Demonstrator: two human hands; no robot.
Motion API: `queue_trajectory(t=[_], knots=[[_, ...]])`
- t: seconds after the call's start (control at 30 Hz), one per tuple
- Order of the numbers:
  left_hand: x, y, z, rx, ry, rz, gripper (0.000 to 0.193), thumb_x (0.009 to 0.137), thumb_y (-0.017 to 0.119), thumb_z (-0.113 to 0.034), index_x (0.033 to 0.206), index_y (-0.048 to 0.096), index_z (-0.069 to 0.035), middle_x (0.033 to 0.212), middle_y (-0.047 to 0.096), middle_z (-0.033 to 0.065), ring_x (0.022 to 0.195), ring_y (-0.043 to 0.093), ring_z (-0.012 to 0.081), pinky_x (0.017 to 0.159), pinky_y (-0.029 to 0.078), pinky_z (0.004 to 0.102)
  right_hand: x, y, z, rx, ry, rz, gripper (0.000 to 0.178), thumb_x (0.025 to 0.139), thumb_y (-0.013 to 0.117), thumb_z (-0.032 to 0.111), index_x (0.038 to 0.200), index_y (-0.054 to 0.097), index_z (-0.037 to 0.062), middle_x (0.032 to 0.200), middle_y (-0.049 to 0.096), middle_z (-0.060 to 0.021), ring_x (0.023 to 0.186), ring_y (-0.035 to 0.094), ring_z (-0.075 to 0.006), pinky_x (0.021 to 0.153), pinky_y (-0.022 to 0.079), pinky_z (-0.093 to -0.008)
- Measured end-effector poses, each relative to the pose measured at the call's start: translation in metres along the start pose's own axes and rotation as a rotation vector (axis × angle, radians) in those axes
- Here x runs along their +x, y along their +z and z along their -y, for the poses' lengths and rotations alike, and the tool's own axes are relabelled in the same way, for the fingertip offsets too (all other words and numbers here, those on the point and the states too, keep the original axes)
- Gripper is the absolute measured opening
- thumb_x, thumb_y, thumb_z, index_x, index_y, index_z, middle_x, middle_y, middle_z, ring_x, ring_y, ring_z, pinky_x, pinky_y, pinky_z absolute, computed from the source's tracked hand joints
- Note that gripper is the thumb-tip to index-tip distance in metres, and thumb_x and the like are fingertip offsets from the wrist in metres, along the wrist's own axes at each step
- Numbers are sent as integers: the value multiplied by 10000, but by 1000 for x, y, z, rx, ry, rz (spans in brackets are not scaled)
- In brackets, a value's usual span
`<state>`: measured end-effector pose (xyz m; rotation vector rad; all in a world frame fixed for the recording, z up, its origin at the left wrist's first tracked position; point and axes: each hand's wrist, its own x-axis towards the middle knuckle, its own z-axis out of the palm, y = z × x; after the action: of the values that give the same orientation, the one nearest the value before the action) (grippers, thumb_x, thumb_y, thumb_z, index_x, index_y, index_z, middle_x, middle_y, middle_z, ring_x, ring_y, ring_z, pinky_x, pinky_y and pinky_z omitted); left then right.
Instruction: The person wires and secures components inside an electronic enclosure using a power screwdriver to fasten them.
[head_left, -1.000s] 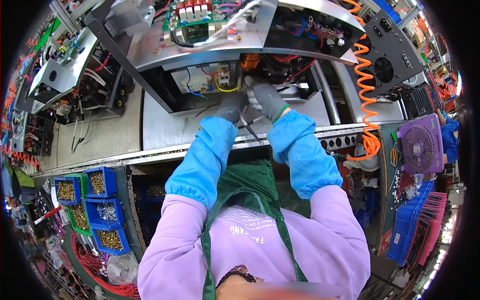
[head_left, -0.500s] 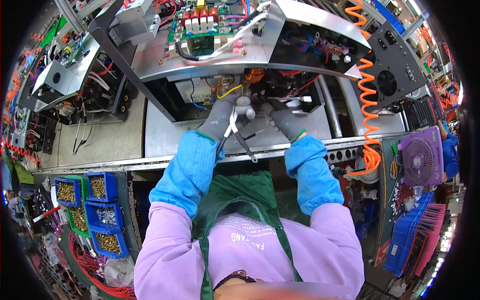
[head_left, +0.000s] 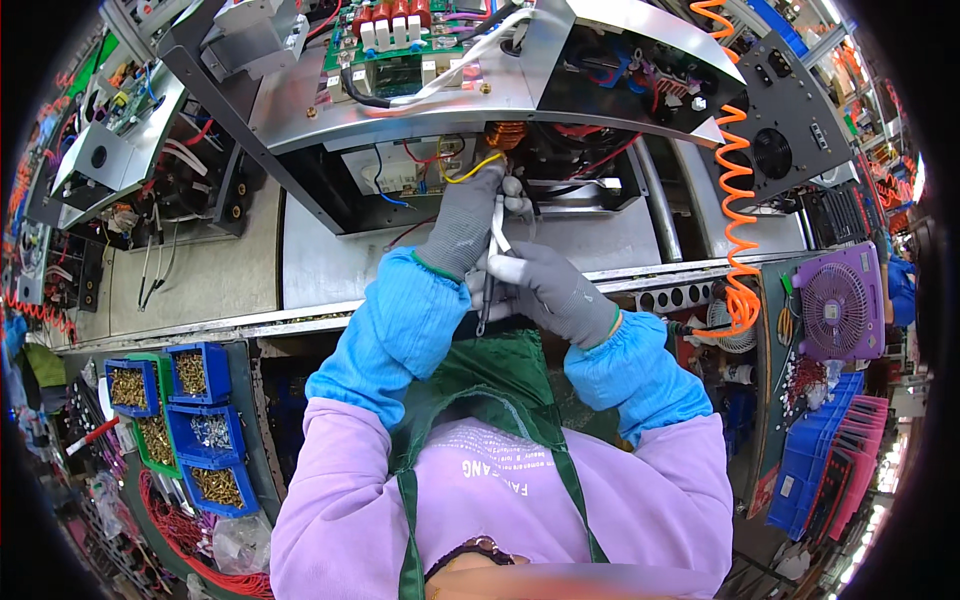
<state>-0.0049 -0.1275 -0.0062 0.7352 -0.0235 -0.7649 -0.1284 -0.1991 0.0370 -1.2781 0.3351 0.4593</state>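
Observation:
Both of my hands wear grey gloves, close together in front of an open metal chassis point(head_left: 400, 128). My left hand point(head_left: 468, 222) is closed around thick cables point(head_left: 498, 236) with white sleeving and dark ends; a ring lug shows at the lower tip. Lower down, my right hand point(head_left: 560, 290) has its fingers curled on the same cables near their ends. Just beyond my left fingers are a copper coil point(head_left: 505, 135) and a yellow wire point(head_left: 472, 174). Inside the chassis opening, a blue wire point(head_left: 388, 190) hangs loose. My fingertips partly hide the cables.
A green circuit board point(head_left: 400, 50) tops the chassis. Another unit point(head_left: 125, 150) stands to the left. An orange coiled hose point(head_left: 738, 200) hangs at right, near a purple fan point(head_left: 838, 305). Blue bins point(head_left: 205, 430) of screws sit at lower left; a metal bench edge point(head_left: 300, 322) runs before me.
My right hand has come out of the chassis opening, down and left onto the cables. My left hand has shifted slightly right, and the cable ends are drawn together.

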Motion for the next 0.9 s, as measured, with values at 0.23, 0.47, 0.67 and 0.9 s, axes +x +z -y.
queue_trajectory(t=[0.23,0.47,0.67,0.9], knots=[[8,6,-2,408,62,-139,328,931,523,-380,922,580,-58,697,606,64,609,603,151,520,491,258,1,-18,-10,851,-124,284,290,940,520,251,1132,482,37,748,473,26,590,463,-57,547,449,-235],[14,-55,-40,517,87,13,525,886,491,-564,1009,591,-63,813,608,38,676,596,119,608,507,251,-9,-25,23,-376,-266,-123,414,853,530,132,1261,501,70,708,490,12,554,444,-38,477,352,-199],[-22,-9,-43,596,381,-2,305,856,653,-322,820,638,-20,657,565,-6,598,503,75,538,402,232,51,-87,61,-1082,-884,-548,318,900,537,247,1150,594,60,983,659,-132,868,636,-254,758,475,-363],[21,-11,-10,532,642,-209,290,812,716,-243,956,660,2,817,660,39,710,577,97,633,463,253,86,-94,63,-1249,-833,-961,301,892,541,314,1036,638,69,959,638,-193,883,592,-404,767,472,-452]])
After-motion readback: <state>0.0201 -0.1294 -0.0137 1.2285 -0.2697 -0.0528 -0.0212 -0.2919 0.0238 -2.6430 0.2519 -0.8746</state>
